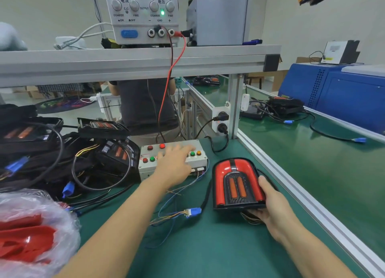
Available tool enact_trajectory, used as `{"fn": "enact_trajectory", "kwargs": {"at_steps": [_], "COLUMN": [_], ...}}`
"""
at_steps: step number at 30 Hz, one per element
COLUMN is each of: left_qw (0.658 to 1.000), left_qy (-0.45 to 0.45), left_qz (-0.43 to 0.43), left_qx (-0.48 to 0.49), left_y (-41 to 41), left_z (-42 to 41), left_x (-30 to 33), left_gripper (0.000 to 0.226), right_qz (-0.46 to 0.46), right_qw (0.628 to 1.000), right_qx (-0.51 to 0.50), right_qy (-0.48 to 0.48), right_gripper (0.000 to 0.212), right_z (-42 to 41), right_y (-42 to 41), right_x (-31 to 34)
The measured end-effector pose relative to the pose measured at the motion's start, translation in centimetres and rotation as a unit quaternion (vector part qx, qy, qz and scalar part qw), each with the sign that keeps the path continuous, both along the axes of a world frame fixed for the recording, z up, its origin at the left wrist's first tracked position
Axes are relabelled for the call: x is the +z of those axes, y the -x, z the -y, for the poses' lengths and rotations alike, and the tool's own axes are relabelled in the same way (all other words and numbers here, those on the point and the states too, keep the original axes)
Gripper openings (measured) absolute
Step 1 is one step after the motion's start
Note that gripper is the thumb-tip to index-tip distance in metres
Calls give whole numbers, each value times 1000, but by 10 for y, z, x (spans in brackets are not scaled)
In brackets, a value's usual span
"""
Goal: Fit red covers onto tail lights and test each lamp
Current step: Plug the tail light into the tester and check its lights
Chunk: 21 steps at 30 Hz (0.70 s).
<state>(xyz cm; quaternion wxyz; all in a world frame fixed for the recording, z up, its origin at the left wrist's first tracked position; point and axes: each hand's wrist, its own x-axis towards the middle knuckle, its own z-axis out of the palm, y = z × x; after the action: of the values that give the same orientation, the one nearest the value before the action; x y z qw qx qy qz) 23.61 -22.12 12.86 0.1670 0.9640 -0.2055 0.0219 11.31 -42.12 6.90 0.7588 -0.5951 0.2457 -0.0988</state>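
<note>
A tail light (235, 184) with a red cover fitted lies on the green mat at the right of centre. My right hand (270, 202) grips its near right corner, thumb on top and fingers underneath. Its cable runs left to a blue connector (194, 211) joined to thin wires. My left hand (177, 163) lies over the white button box (145, 169), fingers straight and reaching among the red, green and orange buttons. One red button (162, 146) on the box glows.
A heap of black uncovered tail lights (116, 152) and cables fills the left. A plastic bag of red covers (27, 240) sits at the near left. A power supply (143, 13) stands on the shelf above. An aluminium rail (291, 179) bounds the mat on the right.
</note>
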Motion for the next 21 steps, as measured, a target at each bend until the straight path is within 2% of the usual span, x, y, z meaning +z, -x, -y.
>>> {"fn": "enact_trajectory", "kwargs": {"at_steps": [2,5,7,11,13,14,16,18,20,21], "left_qw": [997,984,981,996,997,995,985,958,942,939], "left_qy": [15,-89,-140,-51,18,54,140,231,265,273], "left_qz": [-42,-107,-74,-7,26,27,-30,-121,-154,-155], "left_qx": [-70,-110,-109,-74,-73,-76,-93,-119,-137,-142], "left_y": [22,58,68,73,71,69,67,66,64,64], "left_z": [-20,-38,-40,-40,-45,-48,-52,-53,-54,-55], "left_x": [8,-1,-17,-34,-37,-37,-35,-31,-29,-28], "left_gripper": [36,53,51,19,9,9,11,13,15,17], "right_qz": [-28,-61,-78,-87,-85,-63,62,164,185,184], "right_qw": [1000,998,994,957,911,868,790,762,738,731], "right_qx": [-1,10,20,19,-7,-37,-54,65,192,224], "right_qy": [2,27,78,277,404,491,607,623,620,617], "right_gripper": [38,38,38,45,50,49,44,52,57,55], "right_z": [3,4,4,4,3,1,-11,-33,-58,-66], "right_y": [-2,-6,-9,-9,-6,-4,0,2,-2,-6], "right_x": [1,5,6,6,11,14,24,32,30,27]}}
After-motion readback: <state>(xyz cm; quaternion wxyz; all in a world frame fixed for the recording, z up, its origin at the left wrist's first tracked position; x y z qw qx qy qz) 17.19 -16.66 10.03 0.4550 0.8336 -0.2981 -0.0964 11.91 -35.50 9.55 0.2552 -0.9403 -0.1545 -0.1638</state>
